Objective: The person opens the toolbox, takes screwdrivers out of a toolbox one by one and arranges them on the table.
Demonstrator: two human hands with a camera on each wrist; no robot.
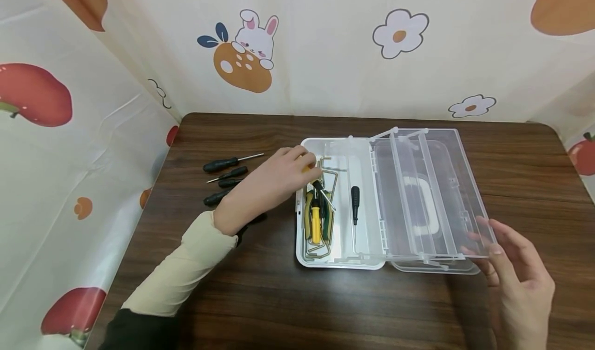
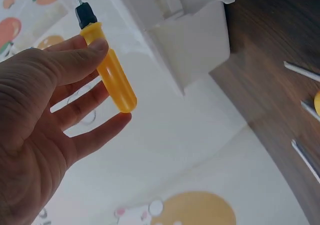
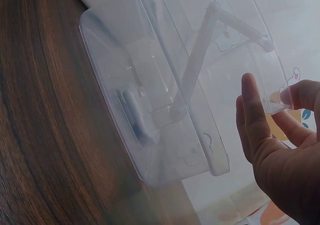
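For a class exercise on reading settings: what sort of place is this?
Probably an indoor tabletop workspace, judging by the dark brown wood-grain table, the pale sheets printed with fruit and flowers behind and beside it, and the open white plastic toolbox.

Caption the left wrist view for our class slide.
A left hand holds a yellow-handled screwdriver at a white box, metal shafts on dark wood.

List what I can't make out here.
Head view: some black-handled tools, partly hidden by the left arm.
Left wrist view: yellow screwdriver, tip cut off by top edge; too small in head view.
Left wrist view: metal shafts, cut off by right edge.
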